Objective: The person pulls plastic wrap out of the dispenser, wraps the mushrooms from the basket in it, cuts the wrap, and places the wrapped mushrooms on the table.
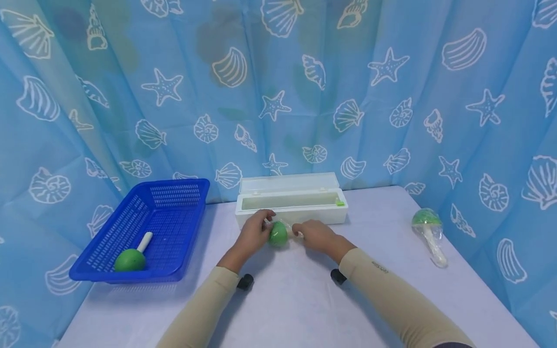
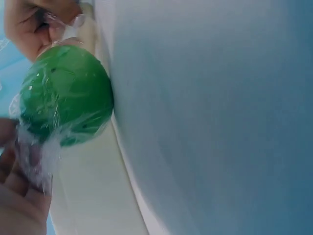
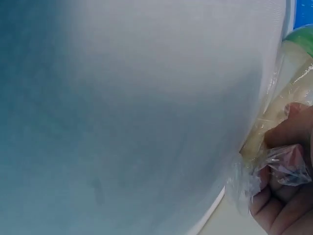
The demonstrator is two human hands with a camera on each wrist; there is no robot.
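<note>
Between my two hands is a green-headed maraca with a pale handle, covered in clear plastic wrap. My left hand pinches the loose wrap at the round end. At the other end, my right hand grips the handle through the film, and some wrap bunches between its fingers. Right behind them stands a long white box, its lid raised and a small green piece at its right end.
A blue plastic basket on the left holds an unwrapped green maraca with a white handle. Toward the table's right edge lies another maraca, wrapped in clear film. A blue shell-patterned curtain hangs behind the white-covered table.
</note>
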